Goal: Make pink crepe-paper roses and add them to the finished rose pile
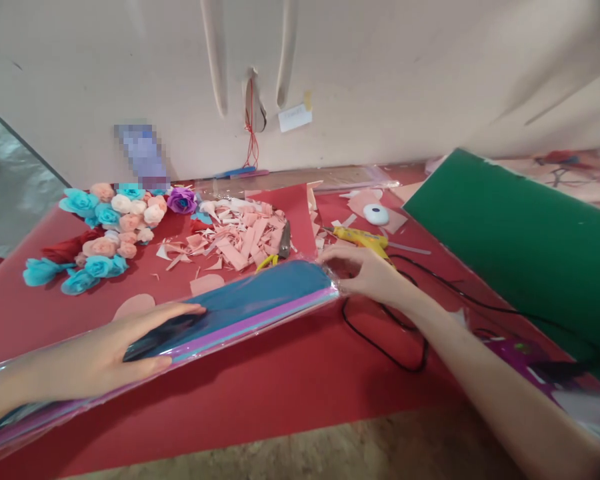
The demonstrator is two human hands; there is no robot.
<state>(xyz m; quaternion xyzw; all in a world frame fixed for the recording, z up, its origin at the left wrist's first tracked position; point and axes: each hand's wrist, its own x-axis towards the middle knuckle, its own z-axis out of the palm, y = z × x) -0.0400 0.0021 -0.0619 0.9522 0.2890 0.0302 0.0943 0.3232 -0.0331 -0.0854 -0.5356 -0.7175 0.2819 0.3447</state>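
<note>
A long clear plastic pack of blue and purple paper (265, 300) lies slanted across the near part of the red table. My left hand (105, 347) grips it from above, fingers over its top and thumb along the near side. At the pack's right end, my right hand (365, 273) pinches the clear wrapping between thumb and fingers; the fingertips are partly hidden. Just beyond that hand is a yellow glue gun (363, 238) with a black cord. Scissors with yellow handles (267, 262) lie partly behind the pack.
Paper roses (105, 213) in blue, pink, red and purple cluster at the left. Pink paper scraps (245, 233) are heaped at the middle back, near a white oval object (376, 213). A green board (510, 253) covers the right side; black cord (385, 353) loops nearby.
</note>
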